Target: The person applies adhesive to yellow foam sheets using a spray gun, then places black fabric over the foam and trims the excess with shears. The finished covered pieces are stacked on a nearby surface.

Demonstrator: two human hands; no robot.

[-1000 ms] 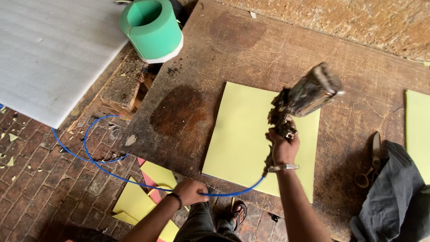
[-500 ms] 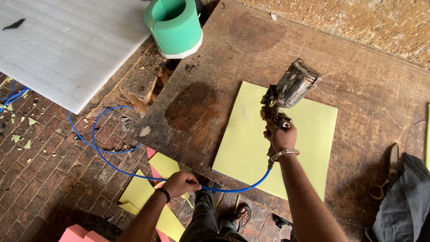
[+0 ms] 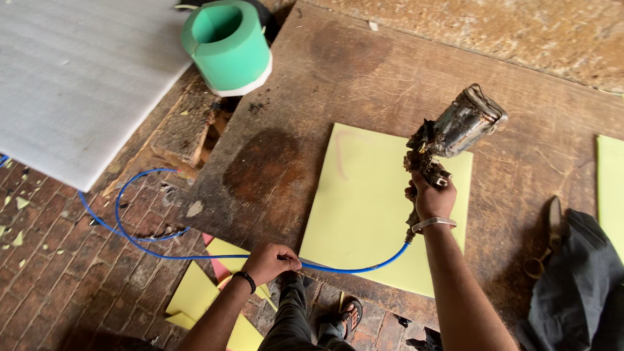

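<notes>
Nearest you, just off the near edge of the yellow foam sheet, your left hand is closed around the blue hose; below it, scraps of yellow foam lie on the brick floor — and the hose loops away to the left of the sheet; over the sheet's right side your right hand is clenched on the grip of the grimy spray gun, its metal cup tilted up to the right, held above the sheet; right of the sheet lie scissors beside a dark cloth; beyond the sheet's far-left corner stands a green foam cylinder — a white foam slab lies further left.
</notes>
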